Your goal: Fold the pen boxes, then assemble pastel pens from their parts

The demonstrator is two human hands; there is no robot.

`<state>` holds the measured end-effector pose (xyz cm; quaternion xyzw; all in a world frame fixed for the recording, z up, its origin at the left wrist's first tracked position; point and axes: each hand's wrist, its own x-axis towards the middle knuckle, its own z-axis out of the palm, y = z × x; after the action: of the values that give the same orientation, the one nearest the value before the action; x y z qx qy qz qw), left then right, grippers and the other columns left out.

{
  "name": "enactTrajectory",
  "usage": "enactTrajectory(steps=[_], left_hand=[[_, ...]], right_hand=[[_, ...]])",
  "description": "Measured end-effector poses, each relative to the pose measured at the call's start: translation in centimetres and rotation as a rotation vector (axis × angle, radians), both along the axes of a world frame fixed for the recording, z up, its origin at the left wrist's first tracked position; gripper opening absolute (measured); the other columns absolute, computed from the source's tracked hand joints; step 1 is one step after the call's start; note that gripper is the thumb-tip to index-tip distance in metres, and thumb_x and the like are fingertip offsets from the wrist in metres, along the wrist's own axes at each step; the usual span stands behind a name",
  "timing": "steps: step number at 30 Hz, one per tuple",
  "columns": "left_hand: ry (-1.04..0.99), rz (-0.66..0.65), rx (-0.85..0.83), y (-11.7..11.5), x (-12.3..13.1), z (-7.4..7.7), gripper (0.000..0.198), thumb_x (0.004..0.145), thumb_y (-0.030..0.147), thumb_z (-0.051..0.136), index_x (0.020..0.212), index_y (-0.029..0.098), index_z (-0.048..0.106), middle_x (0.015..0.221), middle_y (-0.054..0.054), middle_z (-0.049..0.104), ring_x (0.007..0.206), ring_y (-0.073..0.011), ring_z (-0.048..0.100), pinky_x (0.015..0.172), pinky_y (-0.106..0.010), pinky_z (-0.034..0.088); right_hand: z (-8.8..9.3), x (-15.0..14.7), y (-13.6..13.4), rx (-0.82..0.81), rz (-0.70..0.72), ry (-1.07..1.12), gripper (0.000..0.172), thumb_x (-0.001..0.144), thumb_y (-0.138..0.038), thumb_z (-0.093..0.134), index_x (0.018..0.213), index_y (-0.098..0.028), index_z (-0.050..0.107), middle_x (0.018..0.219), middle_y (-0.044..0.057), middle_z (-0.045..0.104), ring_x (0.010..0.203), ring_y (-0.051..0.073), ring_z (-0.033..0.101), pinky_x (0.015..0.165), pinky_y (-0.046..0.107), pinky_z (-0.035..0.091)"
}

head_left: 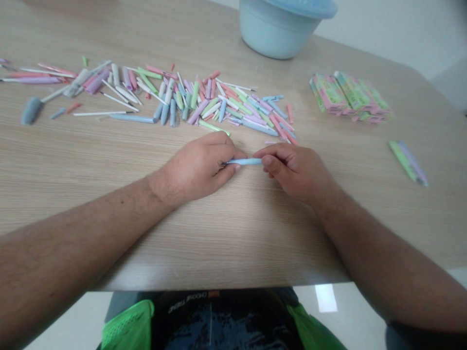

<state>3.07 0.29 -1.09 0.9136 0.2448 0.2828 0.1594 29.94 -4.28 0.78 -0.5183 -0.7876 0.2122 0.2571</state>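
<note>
A light blue pen barrel (249, 161) lies level between my two hands, just above the table near its middle. My left hand (209, 165) pinches its left end, where a dark tip shows by the thumb. With thumb and fingers, my right hand (294, 167) grips the right end, which is hidden in the grasp. Just beyond my hands spreads a pile of pen parts (215, 102) in blue, green, purple, coral and white. Among them are barrels, caps and thin white refills (98, 113).
A pale blue basin (279, 29) stands at the back. Stacked green-and-pink packs (350, 97) lie at the right. Nearer, a green pen (402, 160) and a purple pen (413, 163) lie side by side. The wooden table's (226, 262) front edge is close to my body.
</note>
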Motion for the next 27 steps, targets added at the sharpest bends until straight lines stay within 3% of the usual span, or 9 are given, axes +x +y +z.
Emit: enactTrajectory(steps=[3, 6, 9, 13, 17, 21, 24, 27], left_hand=[[-0.016, -0.012, -0.002, 0.1, 0.0, -0.2, 0.029, 0.108, 0.021, 0.061, 0.124, 0.018, 0.085, 0.109, -0.011, 0.079, 0.106, -0.0271, 0.074, 0.101, -0.042, 0.062], [-0.027, -0.016, -0.002, 0.1, 0.1, -0.3, 0.029, 0.108, 0.02, 0.06, 0.124, 0.016, 0.085, 0.109, -0.012, 0.079, 0.107, -0.0274, 0.074, 0.101, -0.043, 0.061], [-0.015, -0.013, 0.004, 0.1, 0.0, -0.1, 0.03, 0.109, 0.022, 0.06, 0.125, 0.017, 0.084, 0.109, -0.011, 0.079, 0.106, -0.0269, 0.073, 0.101, -0.043, 0.061], [0.005, 0.008, 0.009, 0.2, -0.1, 0.0, 0.03, 0.11, 0.023, 0.058, 0.124, 0.018, 0.084, 0.106, -0.01, 0.078, 0.104, -0.0259, 0.072, 0.1, -0.041, 0.06], [-0.018, 0.011, 0.012, 0.3, -0.1, 0.0, 0.029, 0.109, 0.023, 0.059, 0.123, 0.019, 0.084, 0.106, -0.009, 0.077, 0.102, -0.0254, 0.071, 0.098, -0.041, 0.06], [-0.021, 0.008, 0.019, 0.2, 0.0, -0.1, 0.03, 0.109, 0.022, 0.059, 0.123, 0.017, 0.084, 0.104, -0.01, 0.077, 0.1, -0.0265, 0.071, 0.097, -0.043, 0.06], [-0.025, 0.01, 0.007, 0.2, 0.0, 0.0, 0.03, 0.108, 0.021, 0.059, 0.123, 0.018, 0.084, 0.106, -0.01, 0.078, 0.101, -0.0263, 0.071, 0.099, -0.043, 0.06], [-0.018, 0.023, -0.008, 0.2, 0.0, 0.1, 0.029, 0.107, 0.021, 0.06, 0.123, 0.019, 0.084, 0.107, -0.01, 0.078, 0.103, -0.0265, 0.071, 0.101, -0.044, 0.06]], right_hand=[[0.0, 0.2, -0.1, 0.027, 0.066, -0.002, 0.035, 0.112, -0.04, 0.06, 0.126, -0.023, 0.087, 0.096, 0.006, 0.081, 0.092, 0.024, 0.074, 0.088, 0.038, 0.055], [0.0, 0.4, -0.2, 0.039, 0.126, 0.005, 0.039, 0.105, -0.027, 0.061, 0.136, -0.024, 0.084, 0.11, 0.008, 0.083, 0.103, 0.026, 0.076, 0.095, 0.04, 0.058], [-0.1, 0.7, -0.2, -0.012, 0.119, 0.0, 0.042, 0.104, -0.023, 0.061, 0.14, -0.025, 0.081, 0.109, 0.006, 0.085, 0.098, 0.024, 0.077, 0.093, 0.04, 0.059], [-0.6, 1.2, 0.1, -0.114, 0.052, 0.122, 0.038, 0.107, -0.029, 0.066, 0.144, -0.023, 0.073, 0.105, 0.005, 0.087, 0.082, 0.019, 0.077, 0.08, 0.035, 0.06], [-0.5, 1.5, 0.3, -0.172, 0.009, 0.191, 0.03, 0.108, -0.05, 0.072, 0.123, -0.024, 0.075, 0.101, 0.005, 0.087, 0.075, 0.019, 0.078, 0.072, 0.033, 0.058], [0.2, 1.5, 0.2, -0.028, -0.026, 0.086, 0.037, 0.108, -0.058, 0.072, 0.109, -0.024, 0.084, 0.089, 0.004, 0.085, 0.075, 0.021, 0.077, 0.073, 0.035, 0.056], [0.5, 1.5, 0.1, 0.089, -0.047, 0.035, 0.036, 0.106, -0.058, 0.075, 0.114, -0.027, 0.089, 0.092, 0.005, 0.085, 0.084, 0.025, 0.078, 0.08, 0.038, 0.058], [0.5, 1.6, 0.1, 0.08, -0.032, 0.015, 0.033, 0.106, -0.051, 0.075, 0.125, -0.028, 0.089, 0.094, 0.005, 0.086, 0.088, 0.027, 0.079, 0.085, 0.041, 0.06]])
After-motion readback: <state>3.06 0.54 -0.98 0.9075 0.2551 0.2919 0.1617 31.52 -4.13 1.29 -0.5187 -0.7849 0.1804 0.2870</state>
